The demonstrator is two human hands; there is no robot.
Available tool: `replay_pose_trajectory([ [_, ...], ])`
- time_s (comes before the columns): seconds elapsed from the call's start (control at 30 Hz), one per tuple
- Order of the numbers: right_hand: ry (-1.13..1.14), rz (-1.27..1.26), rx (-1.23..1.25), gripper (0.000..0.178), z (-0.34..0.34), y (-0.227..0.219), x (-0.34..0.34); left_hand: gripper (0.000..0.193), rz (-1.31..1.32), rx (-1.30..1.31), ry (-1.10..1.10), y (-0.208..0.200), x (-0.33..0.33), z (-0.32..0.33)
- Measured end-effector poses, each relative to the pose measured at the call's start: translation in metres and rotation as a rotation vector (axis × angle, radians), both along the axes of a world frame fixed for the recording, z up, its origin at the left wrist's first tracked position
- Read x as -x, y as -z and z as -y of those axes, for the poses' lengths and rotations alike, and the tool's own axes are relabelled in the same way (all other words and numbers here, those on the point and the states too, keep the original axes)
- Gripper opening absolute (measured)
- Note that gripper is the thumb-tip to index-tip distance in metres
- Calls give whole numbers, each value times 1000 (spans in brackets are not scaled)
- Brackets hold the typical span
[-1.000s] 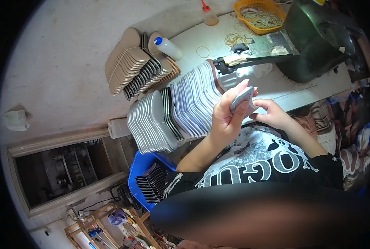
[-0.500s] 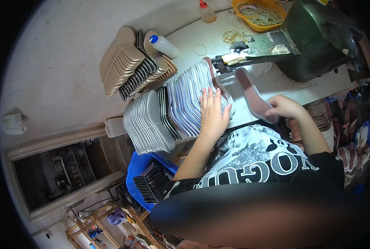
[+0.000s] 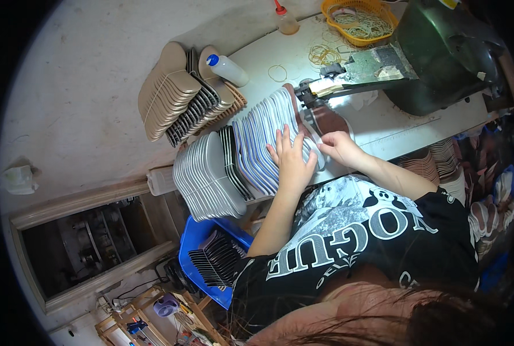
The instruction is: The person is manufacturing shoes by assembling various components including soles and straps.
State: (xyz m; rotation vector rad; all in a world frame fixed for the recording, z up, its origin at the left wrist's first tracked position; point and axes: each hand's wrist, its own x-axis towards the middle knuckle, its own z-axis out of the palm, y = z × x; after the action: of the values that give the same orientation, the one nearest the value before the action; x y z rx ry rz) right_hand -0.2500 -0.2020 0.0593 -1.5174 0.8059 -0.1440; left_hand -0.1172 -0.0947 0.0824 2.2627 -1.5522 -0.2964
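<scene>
Resting spread open on the insole row (image 3: 260, 144) is the left hand (image 3: 293, 164); the right hand (image 3: 343, 150), curled, its hold unclear, sits nearer the brown-faced insole (image 3: 332, 121) just far of it.

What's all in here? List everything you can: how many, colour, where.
Banded curved insoles: many, tan, upper left
Block of upright insoles: many, silver, left
Long insole row: many, white and lilac, centre
Flat insole: one, reddish-brown, right of row
Blue-capped plastic bottle: one, white, beside curved insoles
Red-nozzled plastic bottle: one, clear, top
Open plastic basket: one, yellow, top
Thin rubber bands: many, yellowish, in basket and nearby
Bulky machine: one, dark green, upper right
Plastic bin: one, blue, lower left
Flat tabletop: one, white, centre
Left hand: one, bare, on row
Right hand: one, bare, row's right end
</scene>
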Motion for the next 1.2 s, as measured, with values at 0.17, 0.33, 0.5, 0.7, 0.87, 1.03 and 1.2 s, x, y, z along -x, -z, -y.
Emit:
replay_pose_trajectory([
  [0.17, 26, 94, 345, 23, 11, -18, 13, 47, -12, 87, -10, 5, -1, 2],
  [0.33, -185, 182, 667, 16, 23, -70, 57, 51, -60, 85, -14, 8, -8, -3],
  [0.5, -397, 189, 583, 12, 27, -115, 106, 82, -717, 445, -199, -4, -1, -14],
  [0.7, -267, 429, 408, 12, 23, -121, 91, 84, -1593, 697, -191, -50, 17, -7],
  [0.87, -351, 474, 298, 22, 21, -106, 69, 50, -1573, 749, -145, -85, 14, 11],
  [1.03, -270, 728, -691, 53, 26, -82, 28, 36, -1625, 715, -25, -93, 24, 24],
  [1.2, -467, 681, -487, 42, 43, -87, 8, 33, -1592, 627, 55, -92, 28, 23],
])
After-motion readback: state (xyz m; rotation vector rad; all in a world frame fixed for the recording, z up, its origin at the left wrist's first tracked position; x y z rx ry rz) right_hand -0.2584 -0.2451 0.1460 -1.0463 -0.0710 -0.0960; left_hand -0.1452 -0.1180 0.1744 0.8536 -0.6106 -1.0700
